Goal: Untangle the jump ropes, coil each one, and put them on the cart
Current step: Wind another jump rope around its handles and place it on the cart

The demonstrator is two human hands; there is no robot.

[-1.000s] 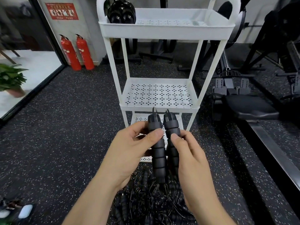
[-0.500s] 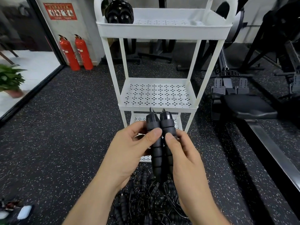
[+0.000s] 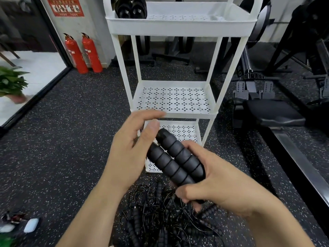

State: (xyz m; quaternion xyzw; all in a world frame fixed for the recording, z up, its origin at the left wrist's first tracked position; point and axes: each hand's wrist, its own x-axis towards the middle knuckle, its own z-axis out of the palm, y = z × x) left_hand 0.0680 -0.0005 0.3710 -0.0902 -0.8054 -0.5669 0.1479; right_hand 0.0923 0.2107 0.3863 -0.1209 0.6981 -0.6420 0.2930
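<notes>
Two black ribbed jump-rope handles (image 3: 175, 157) lie side by side, tilted up to the left, in front of the white three-shelf cart (image 3: 178, 25). My right hand (image 3: 213, 177) grips their lower ends from the right. My left hand (image 3: 130, 148) is beside them with its fingers loosely spread, and its thumb touches the handles' upper tips. On the floor below my hands lies a tangled pile of black ropes and handles (image 3: 169, 221). A coiled black rope (image 3: 130, 8) sits at the left of the cart's top shelf.
Two red fire extinguishers (image 3: 83, 54) stand by the wall at the left, near a potted plant (image 3: 10, 82) and a glass door. A black bench and gym machines (image 3: 270, 113) crowd the right side. Small items (image 3: 26, 227) lie on the floor at bottom left.
The handles have tipped from upright to leaning left. My right hand has closed round both of them, while my left hand has let go and spread its fingers.
</notes>
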